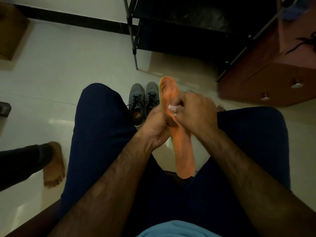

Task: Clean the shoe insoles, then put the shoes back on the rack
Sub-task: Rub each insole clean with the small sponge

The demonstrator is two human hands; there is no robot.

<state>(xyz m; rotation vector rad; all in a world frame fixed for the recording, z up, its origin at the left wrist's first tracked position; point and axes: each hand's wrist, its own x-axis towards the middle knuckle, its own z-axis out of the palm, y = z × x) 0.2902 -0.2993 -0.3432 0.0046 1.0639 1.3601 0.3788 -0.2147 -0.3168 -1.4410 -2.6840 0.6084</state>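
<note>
Between the knees, the orange insole (183, 151) runs lengthwise from the lap toward the grey shoes (145, 100), the left hand (157, 129) gripping its left edge near the middle while the right hand (193, 110) pinches a small white pad (171, 106) against its far half.

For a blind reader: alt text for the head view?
A seated person's left hand holds an orange insole while the right hand presses a white wad on it. Grey shoes stand near a black rack.
</note>
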